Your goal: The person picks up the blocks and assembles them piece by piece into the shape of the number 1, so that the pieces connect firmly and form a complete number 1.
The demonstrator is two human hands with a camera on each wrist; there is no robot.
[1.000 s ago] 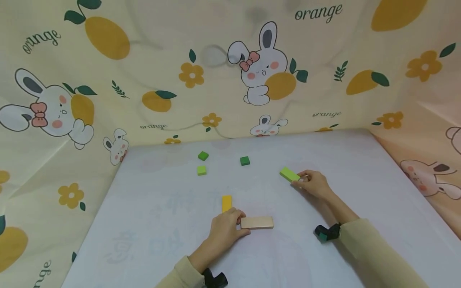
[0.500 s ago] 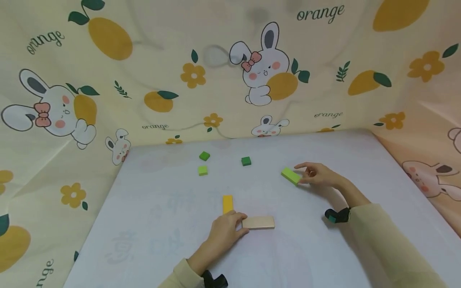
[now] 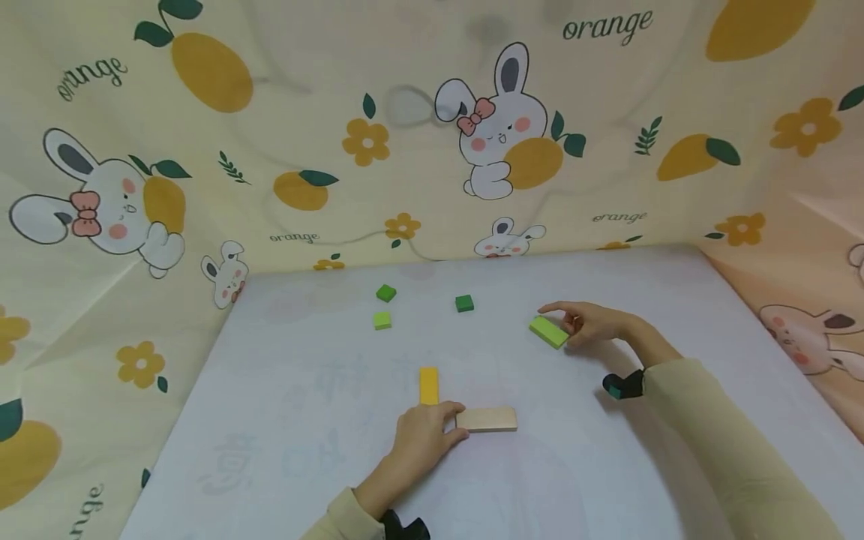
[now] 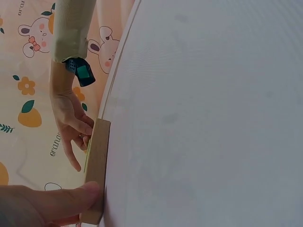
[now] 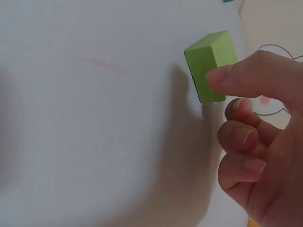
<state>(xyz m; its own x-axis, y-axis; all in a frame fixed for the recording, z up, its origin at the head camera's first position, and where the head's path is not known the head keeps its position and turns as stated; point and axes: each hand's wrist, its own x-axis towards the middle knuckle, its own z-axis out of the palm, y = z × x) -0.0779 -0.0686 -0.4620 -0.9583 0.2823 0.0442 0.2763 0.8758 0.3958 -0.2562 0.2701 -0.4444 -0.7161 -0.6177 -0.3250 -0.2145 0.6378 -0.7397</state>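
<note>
In the head view my left hand [image 3: 423, 440] pinches the left end of a plain wooden block [image 3: 487, 420] lying flat. The left wrist view shows its thumb [image 4: 71, 201] against the block's side; the fingertips behind are hidden. A yellow block [image 3: 428, 385] lies just beyond that hand. My right hand [image 3: 597, 324] is at a light green oblong block [image 3: 549, 332], its index finger straight out past the block's far side. In the right wrist view the thumb touches the green block's end [image 5: 204, 75], while the other visible fingers are curled in without holding it.
Two small green blocks, one brighter [image 3: 386, 293] and one lime [image 3: 382, 321], lie at the back left of the white table [image 3: 304, 480]. A dark green block [image 3: 464, 303] is to their right. A patterned cloth [image 3: 324, 90] rises behind the table.
My right hand has loosened its pinch on the light green block; the index finger has lifted and straightened toward its far end. The left hand stays on the wooden block.
</note>
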